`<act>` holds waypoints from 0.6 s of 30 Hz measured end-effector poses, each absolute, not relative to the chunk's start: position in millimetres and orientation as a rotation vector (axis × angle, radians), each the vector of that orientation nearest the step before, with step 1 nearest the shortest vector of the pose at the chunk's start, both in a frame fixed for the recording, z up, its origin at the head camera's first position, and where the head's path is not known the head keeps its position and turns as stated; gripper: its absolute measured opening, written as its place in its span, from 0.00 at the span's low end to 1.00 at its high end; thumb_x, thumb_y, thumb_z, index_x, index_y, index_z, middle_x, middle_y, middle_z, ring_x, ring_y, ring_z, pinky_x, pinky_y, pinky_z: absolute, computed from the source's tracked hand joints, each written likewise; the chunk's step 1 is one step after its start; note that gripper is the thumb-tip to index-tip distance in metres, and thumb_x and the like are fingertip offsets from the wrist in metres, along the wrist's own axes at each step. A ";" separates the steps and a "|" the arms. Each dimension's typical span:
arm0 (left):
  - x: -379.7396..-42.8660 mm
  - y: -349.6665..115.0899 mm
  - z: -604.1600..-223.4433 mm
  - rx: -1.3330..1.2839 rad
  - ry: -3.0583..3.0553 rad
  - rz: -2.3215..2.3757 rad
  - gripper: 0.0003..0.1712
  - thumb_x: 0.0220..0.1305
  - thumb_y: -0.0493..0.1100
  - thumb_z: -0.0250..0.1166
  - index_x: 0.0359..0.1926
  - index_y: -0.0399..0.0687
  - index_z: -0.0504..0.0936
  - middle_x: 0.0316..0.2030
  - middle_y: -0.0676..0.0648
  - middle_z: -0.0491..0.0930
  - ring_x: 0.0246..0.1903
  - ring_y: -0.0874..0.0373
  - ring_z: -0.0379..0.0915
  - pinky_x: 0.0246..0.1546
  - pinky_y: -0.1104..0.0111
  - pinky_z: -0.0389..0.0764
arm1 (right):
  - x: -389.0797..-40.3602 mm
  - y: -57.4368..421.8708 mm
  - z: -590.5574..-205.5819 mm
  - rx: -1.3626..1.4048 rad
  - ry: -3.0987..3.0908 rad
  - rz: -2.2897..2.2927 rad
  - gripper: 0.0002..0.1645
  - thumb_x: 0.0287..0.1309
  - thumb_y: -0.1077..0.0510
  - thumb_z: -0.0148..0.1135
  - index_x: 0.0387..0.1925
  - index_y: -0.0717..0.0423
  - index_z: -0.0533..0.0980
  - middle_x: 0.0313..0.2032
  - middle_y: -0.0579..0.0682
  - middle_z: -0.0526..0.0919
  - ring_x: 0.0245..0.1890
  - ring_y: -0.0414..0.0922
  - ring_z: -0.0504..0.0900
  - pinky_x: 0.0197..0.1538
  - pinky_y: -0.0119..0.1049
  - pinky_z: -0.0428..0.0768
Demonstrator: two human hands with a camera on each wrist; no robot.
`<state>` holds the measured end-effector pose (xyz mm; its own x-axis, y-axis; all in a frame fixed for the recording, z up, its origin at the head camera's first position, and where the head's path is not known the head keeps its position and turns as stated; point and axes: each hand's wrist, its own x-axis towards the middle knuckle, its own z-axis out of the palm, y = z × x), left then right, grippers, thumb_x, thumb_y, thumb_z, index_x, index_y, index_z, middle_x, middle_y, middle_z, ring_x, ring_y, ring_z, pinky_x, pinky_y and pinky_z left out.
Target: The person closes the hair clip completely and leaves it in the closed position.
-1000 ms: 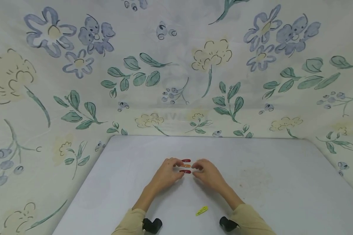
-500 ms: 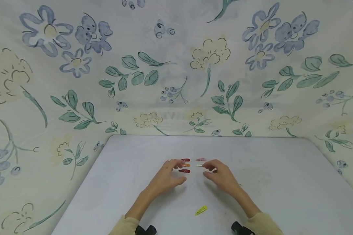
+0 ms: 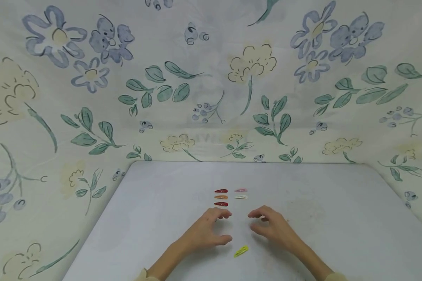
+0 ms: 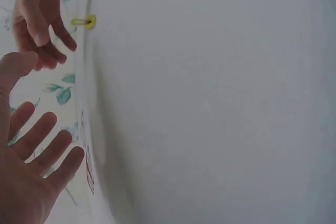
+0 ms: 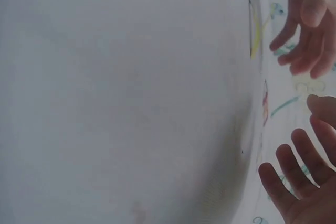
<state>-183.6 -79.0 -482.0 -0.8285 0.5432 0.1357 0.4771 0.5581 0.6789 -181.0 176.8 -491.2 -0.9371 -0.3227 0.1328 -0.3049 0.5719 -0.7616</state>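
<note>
Two short columns of snap hair clips lie on the white table. The left column has a red clip, an orange clip and a darker red clip; beside it lie a pink clip and a white clip. Closer to me, a yellow hair clip lies slanted by itself. My left hand is held below the left column, thumb and fingers apart and nothing in between. Facing it, my right hand also holds nothing, its fingers loosely bent. Both wrist views show spread fingers.
The white tabletop reaches out to both sides of the hands. Behind it and at its sides hangs a flower-patterned cloth. Faint specks mark the surface to the right of my right hand.
Both hands have drawn back from the clip columns toward me, the right one also a little to the right. The pink and white clips, earlier hidden behind the right hand, now show fully.
</note>
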 end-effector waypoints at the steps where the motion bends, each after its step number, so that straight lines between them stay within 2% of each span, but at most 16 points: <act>1: -180.7 -77.4 -483.0 0.907 2.685 1.135 0.30 0.54 0.49 0.73 0.58 0.47 0.76 0.53 0.52 0.77 0.54 0.57 0.70 0.57 0.63 0.73 | -178.3 177.3 -492.3 -0.587 2.762 -1.335 0.14 0.56 0.60 0.69 0.45 0.51 0.80 0.43 0.43 0.83 0.48 0.46 0.80 0.55 0.45 0.78; 7: -165.0 -70.1 -489.1 1.000 2.666 1.141 0.28 0.53 0.48 0.74 0.55 0.47 0.77 0.50 0.52 0.78 0.52 0.57 0.70 0.56 0.66 0.72 | -160.2 176.9 -498.6 -0.798 2.789 -1.313 0.15 0.54 0.60 0.71 0.44 0.48 0.81 0.41 0.40 0.82 0.46 0.42 0.79 0.52 0.38 0.77; 11: -157.2 -66.7 -495.0 1.018 2.698 1.128 0.27 0.52 0.47 0.74 0.52 0.48 0.78 0.47 0.53 0.78 0.50 0.59 0.70 0.54 0.69 0.73 | -152.6 176.9 -502.6 -0.890 2.800 -1.306 0.15 0.53 0.60 0.72 0.43 0.46 0.80 0.41 0.38 0.81 0.45 0.41 0.78 0.52 0.36 0.76; 18: -152.5 -61.3 -501.2 1.095 2.799 0.971 0.23 0.50 0.46 0.75 0.47 0.50 0.79 0.45 0.56 0.76 0.52 0.60 0.67 0.56 0.69 0.72 | -146.4 173.7 -508.6 -0.832 2.834 -1.182 0.15 0.51 0.60 0.72 0.40 0.40 0.80 0.44 0.34 0.78 0.49 0.40 0.72 0.55 0.38 0.74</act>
<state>-152.5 -61.3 -501.2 -0.7595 0.6091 0.2284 0.6196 0.5705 0.5390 -146.4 173.7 -508.6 -0.8626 -0.4507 0.2299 -0.4805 0.5874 -0.6512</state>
